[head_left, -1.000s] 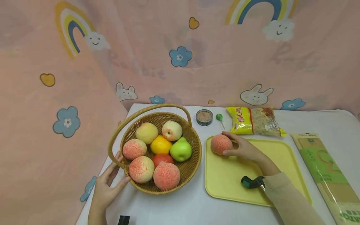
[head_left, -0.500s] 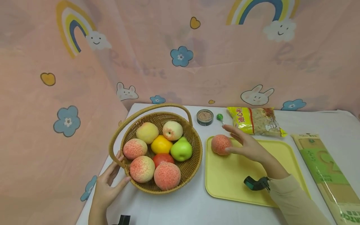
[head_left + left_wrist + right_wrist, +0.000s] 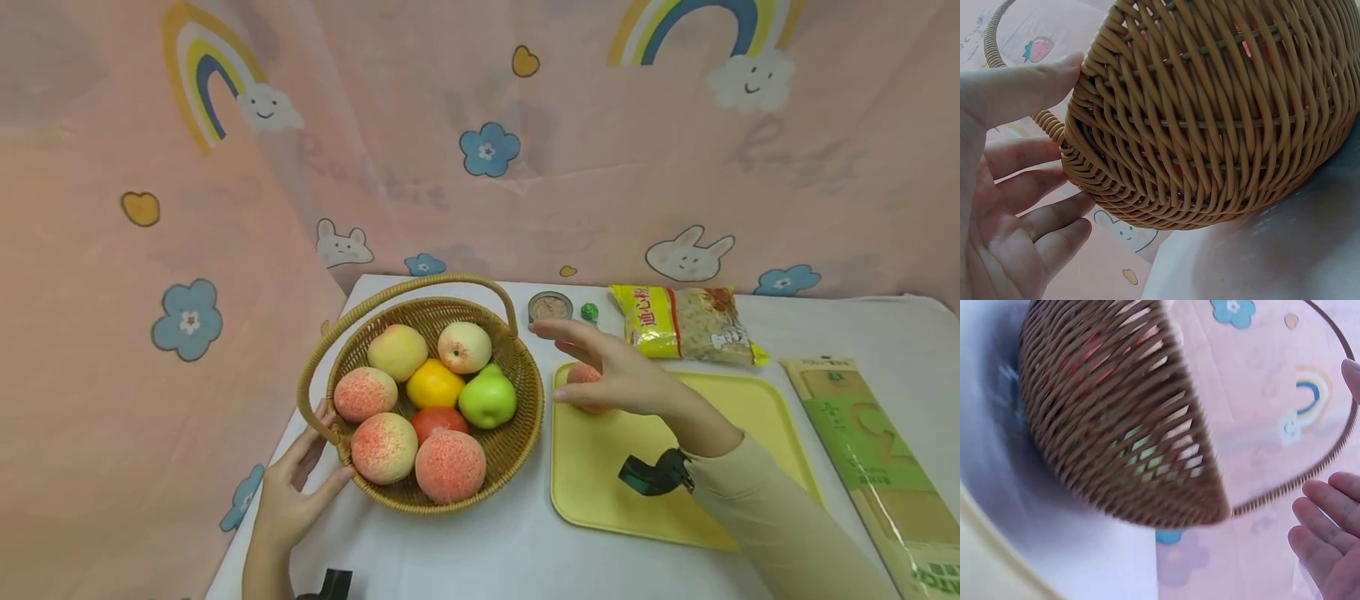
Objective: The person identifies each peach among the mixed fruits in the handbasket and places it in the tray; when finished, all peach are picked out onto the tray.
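Note:
A wicker basket (image 3: 525, 450) holds several peaches (image 3: 450, 467), a green pear (image 3: 487, 398), a yellow fruit (image 3: 435, 383) and a red fruit (image 3: 437, 422). My left hand (image 3: 288, 492) holds the basket's left rim, thumb and fingers on either side of the handle's foot. In the left wrist view the thumb (image 3: 1054, 84) meets the woven rim. My right hand (image 3: 611, 375) hovers over the tray's left edge, fingers spread and holding nothing. It partly hides a pink peach (image 3: 583, 374) on the yellow tray (image 3: 585, 500). Beside the basket handle in the right wrist view are right fingertips (image 3: 1313, 515).
Behind the tray stand a small round tin (image 3: 550, 305), a green lollipop (image 3: 590, 312) and a yellow bag of pasta (image 3: 682, 323). A long green-and-tan packet (image 3: 862, 442) lies to the right. A pink printed curtain (image 3: 405, 108) backs the white table (image 3: 480, 550).
My right hand has let go of the pink peach, which stays on the tray, and has lifted and moved left toward the basket. My left hand keeps its place at the rim.

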The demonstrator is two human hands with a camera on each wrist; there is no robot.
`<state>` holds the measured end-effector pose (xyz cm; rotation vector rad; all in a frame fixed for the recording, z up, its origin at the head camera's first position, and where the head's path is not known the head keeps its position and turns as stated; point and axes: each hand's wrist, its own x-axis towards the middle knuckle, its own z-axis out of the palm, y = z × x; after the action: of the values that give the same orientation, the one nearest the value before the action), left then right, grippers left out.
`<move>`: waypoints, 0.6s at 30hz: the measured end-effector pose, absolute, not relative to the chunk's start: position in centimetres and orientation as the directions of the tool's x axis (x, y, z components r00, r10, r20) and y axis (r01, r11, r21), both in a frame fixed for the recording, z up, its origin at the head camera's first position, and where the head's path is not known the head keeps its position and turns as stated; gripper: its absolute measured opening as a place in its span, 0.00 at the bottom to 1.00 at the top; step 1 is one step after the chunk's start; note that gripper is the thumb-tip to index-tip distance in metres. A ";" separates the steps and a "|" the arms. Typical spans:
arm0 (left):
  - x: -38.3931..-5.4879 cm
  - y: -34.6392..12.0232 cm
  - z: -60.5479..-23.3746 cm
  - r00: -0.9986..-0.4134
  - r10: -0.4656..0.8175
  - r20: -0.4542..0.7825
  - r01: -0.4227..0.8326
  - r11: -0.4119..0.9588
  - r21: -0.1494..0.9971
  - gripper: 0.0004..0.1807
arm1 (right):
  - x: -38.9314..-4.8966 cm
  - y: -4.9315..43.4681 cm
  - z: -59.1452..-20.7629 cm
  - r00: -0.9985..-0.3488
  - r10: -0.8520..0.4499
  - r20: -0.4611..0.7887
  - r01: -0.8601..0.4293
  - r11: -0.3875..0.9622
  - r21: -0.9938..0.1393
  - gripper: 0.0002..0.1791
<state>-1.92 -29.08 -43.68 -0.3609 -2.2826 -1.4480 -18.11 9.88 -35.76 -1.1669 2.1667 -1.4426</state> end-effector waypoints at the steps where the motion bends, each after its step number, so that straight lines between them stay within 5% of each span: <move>1: -1.9 -29.1 -43.7 -0.878 0.004 0.479 0.436 0.422 0.795 0.40 | -18.2 9.2 -35.5 -0.614 -0.766 0.192 -0.471 0.159 -0.868 0.39; 18: -1.9 -28.8 -43.9 -0.870 -0.006 0.493 0.442 0.430 0.787 0.39 | -20.8 -2.1 -32.9 -0.470 -0.878 0.085 -0.435 0.147 -0.888 0.37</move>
<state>-1.92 -28.80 -43.87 -0.3692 -2.2641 -1.4315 -20.79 -2.13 -32.93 -1.2516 1.9711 -1.2799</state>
